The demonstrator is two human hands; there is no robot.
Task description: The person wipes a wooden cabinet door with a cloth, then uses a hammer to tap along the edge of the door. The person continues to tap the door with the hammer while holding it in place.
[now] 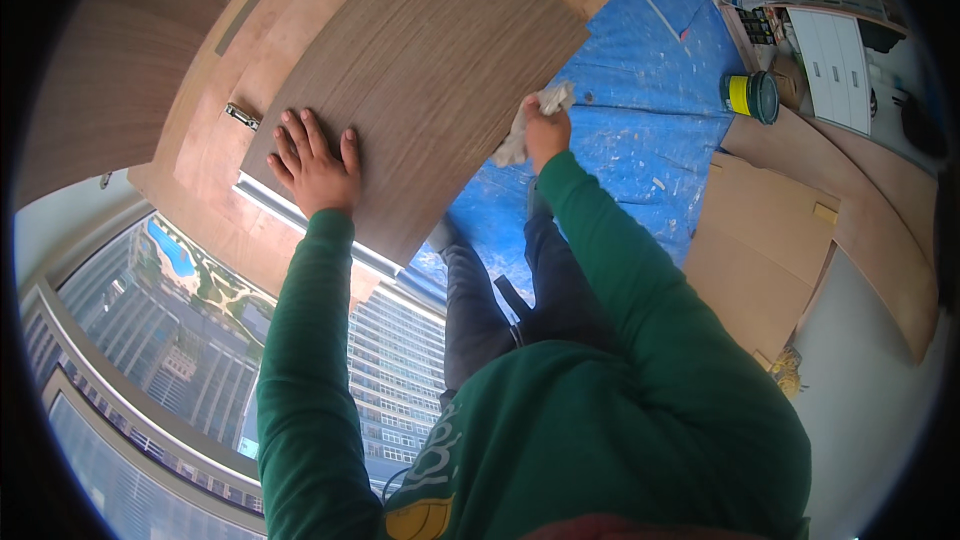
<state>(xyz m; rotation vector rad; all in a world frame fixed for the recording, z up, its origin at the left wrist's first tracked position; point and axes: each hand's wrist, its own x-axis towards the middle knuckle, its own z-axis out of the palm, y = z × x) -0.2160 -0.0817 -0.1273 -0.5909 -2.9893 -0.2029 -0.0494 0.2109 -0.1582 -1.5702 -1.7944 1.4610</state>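
Here's the left hand [322,175], fingers spread flat, seemingly steadying the brown wood-grain rectangular panel [430,80] on the pale plywood surface [205,105]; the right hand [547,135] bunches a crumpled off-white cloth [512,144] by its edge, fingers curled, apparently for grip.

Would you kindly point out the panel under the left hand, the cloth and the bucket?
Panel [425,90], head view: middle of its grained face.
Cloth [513,143], head view: its lower-left part.
Bucket [740,95], head view: its yellow band.
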